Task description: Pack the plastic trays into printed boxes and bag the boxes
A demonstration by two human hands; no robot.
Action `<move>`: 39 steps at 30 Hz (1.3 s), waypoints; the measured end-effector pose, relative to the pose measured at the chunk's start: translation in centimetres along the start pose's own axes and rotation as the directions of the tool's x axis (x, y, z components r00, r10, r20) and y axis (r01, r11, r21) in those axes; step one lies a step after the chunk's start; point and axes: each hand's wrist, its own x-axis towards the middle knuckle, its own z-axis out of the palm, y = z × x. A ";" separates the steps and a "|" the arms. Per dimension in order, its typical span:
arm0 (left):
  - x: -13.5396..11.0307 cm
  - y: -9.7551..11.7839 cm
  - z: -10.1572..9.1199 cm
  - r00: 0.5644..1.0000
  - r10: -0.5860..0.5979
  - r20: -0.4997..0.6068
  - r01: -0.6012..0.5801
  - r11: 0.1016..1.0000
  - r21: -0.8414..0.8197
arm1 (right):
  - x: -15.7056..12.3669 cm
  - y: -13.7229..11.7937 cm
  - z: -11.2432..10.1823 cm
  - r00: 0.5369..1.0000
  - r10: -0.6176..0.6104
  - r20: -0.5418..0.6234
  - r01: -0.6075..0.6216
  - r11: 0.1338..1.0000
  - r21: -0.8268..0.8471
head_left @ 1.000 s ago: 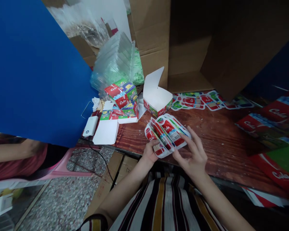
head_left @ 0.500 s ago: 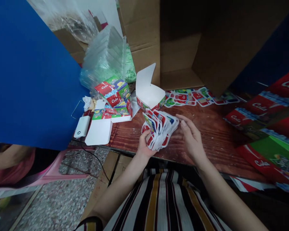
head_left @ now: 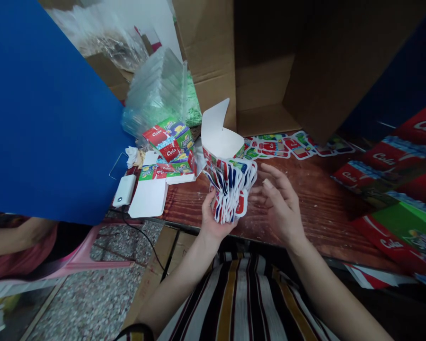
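My left hand [head_left: 213, 219] grips a fanned stack of can-shaped printed cards [head_left: 230, 189], held upright on edge above the front of the wooden table [head_left: 305, 208]. My right hand [head_left: 282, 206] hovers just right of the stack with fingers spread and nothing in them. Directly behind the cards stands an open small white carton [head_left: 220, 139] with its lid flap up. More of the same cards [head_left: 291, 144] lie in a row on the table behind.
Stacked printed Cola and Sprite cartons [head_left: 172, 142] and a flat carton blank [head_left: 149, 196] sit at left, beside a white power bank [head_left: 123, 191]. A large open cardboard box [head_left: 280, 71] fills the back. A blue sheet [head_left: 39, 109] covers the left; another person's arm [head_left: 17, 237] shows under it.
My left hand has tilted the card stack from lying flat to standing on edge and raised it. My right hand has come off the cards and opened beside them.
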 end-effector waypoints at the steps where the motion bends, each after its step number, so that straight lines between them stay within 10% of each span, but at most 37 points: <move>1: 0.0 0.0 -0.1 1.000 -0.009 -0.003 0.009 1.000 0.001 | -0.1 0.0 0.0 1.000 -0.006 0.002 0.006 1.000 -0.018; 28: 0.3 -1.3 0.5 0.986 0.137 -0.091 -0.140 0.990 -0.029 | -2.5 1.5 1.0 0.981 -0.183 -0.068 0.144 0.913 -0.382; 39: 0.5 -1.2 0.5 0.989 0.107 -0.101 -0.112 0.993 -0.042 | -2.2 1.5 1.1 0.989 -0.135 -0.066 0.112 0.957 -0.269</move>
